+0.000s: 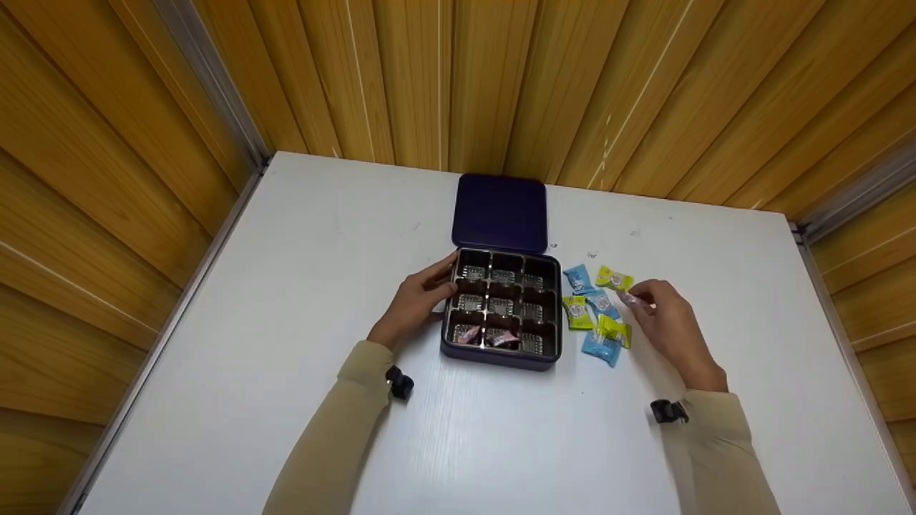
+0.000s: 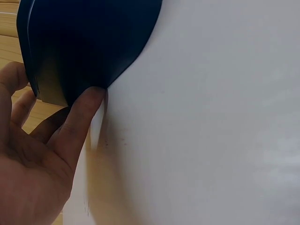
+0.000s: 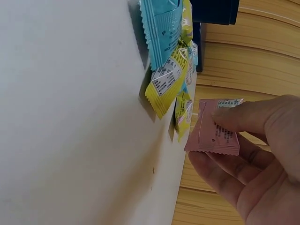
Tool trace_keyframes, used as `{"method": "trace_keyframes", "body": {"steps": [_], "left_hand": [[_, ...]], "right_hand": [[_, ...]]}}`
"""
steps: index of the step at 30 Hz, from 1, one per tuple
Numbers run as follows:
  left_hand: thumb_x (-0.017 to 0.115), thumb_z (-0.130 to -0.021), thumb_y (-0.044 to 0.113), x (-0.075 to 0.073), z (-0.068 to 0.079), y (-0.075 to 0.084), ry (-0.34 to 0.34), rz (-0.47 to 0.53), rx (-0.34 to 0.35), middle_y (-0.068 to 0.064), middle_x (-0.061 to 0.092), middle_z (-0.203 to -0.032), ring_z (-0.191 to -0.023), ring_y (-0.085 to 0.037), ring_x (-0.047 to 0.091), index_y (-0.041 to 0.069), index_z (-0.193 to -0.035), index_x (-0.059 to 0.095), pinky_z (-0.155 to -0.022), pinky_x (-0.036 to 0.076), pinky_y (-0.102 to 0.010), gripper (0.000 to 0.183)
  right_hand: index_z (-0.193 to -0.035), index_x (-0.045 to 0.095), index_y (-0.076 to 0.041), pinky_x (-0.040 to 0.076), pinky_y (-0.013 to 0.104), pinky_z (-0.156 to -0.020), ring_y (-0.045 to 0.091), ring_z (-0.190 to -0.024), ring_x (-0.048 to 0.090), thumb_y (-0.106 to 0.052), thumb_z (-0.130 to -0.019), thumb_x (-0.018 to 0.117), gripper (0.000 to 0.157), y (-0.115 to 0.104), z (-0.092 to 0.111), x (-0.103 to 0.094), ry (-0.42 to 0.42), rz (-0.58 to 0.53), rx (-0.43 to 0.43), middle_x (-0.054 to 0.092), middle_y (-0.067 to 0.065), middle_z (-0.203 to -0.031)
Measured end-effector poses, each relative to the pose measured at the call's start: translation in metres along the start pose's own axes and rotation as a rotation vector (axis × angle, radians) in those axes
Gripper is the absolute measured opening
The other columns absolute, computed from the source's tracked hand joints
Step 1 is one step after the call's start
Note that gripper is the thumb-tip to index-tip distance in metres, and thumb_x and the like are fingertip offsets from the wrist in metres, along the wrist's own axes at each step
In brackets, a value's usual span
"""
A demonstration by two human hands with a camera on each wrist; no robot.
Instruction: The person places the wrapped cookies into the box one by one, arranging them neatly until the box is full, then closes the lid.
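Observation:
A dark blue square tin [image 1: 501,360] stands on the table with a divided tray of several compartments inside. Two pink candies [image 1: 504,339] lie in its front row, one in the left compartment and one in the middle. At the tin's left side, my left hand [image 1: 417,300] grips the wall near the far corner, thumb toward me. My right hand [image 1: 665,320] pinches a pink wrapped candy [image 3: 218,126] between thumb and fingers, right of the loose pile. That pile mixes yellow-green candies [image 1: 577,312] and blue candies [image 1: 601,347], some overlapping.
Behind the tin lies its dark blue lid [image 1: 499,213], flat on the white table [image 1: 322,236]. Wood-patterned panels [image 1: 486,86] rise along the back and both sides of the table.

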State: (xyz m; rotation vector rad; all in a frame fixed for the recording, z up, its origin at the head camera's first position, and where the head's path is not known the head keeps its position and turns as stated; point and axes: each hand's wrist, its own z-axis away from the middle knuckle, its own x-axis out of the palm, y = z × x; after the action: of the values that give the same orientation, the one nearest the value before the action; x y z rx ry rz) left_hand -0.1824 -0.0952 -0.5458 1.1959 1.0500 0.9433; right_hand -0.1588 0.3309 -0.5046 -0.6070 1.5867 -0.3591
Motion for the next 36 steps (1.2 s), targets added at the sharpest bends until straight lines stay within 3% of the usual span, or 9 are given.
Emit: {"method": "trace_keyframes", "body": {"steps": [14,36], "left_hand": [[0.065,-0.106,0.02,0.0,0.001,0.001,0.004,0.022,-0.011,-0.006,0.053,-0.158,-0.132,-0.025,0.061,0.034,-0.162,0.047,-0.094,0.061,-0.047,0.06],[0.065,-0.107,0.022,-0.001,0.0,0.0,-0.012,0.023,-0.03,-0.006,0.052,-0.159,-0.135,-0.026,0.059,0.037,-0.161,0.046,-0.094,0.06,-0.054,0.06]], "right_hand": [[-0.124,0.062,0.001,0.055,0.054,-0.101,0.036,-0.116,0.064,0.006,-0.101,0.068,0.025,-0.02,-0.002,-0.002,-0.088,-0.082,-0.059,0.063,0.018,-0.123],[-0.122,0.062,-0.001,0.058,0.053,-0.098,0.034,-0.109,0.068,0.01,-0.097,0.072,0.029,-0.044,-0.004,-0.001,-0.147,-0.116,-0.168,0.067,0.016,-0.118]]}}
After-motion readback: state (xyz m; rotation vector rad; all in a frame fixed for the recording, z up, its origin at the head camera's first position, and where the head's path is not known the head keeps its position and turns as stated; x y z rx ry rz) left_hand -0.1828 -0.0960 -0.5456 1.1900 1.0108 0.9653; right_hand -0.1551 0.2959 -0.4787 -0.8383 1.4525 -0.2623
